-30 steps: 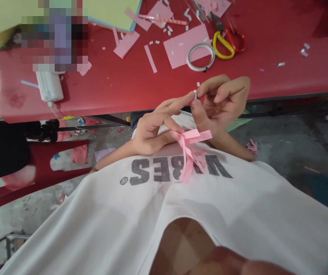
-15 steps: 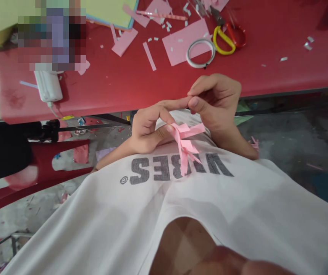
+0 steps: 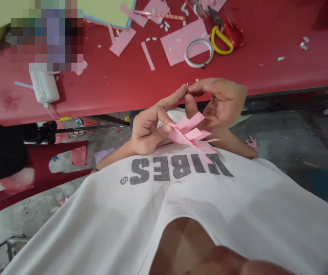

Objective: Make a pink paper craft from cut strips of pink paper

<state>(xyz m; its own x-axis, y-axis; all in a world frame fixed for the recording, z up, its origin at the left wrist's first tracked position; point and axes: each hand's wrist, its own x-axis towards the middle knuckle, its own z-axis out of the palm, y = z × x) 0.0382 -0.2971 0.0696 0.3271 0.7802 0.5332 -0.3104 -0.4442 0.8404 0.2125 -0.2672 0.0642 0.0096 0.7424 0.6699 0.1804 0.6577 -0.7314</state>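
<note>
In the head view my left hand (image 3: 152,128) pinches fringed pink paper (image 3: 189,131) between thumb and a finger, in front of the white shirt. Its cut strips fan out to the right. The left index finger is stretched out and meets the fingertips of my right hand (image 3: 223,99). The right thumb and index finger are bent close together there. A tiny pale sliver (image 3: 187,84) shows at the meeting fingertips, too small to name.
On the red table (image 3: 100,91) lie a roll of white tape (image 3: 186,57), scissors with yellow and red handles (image 3: 222,42), pink paper pieces (image 3: 169,46), a striped pencil-like stick (image 3: 160,15) and small white scraps. A white device with a cable (image 3: 45,88) sits at left.
The pink fringe has swung up and to the right. My right hand has turned slightly, its index fingertip now by the left one. The view shifted a little.
</note>
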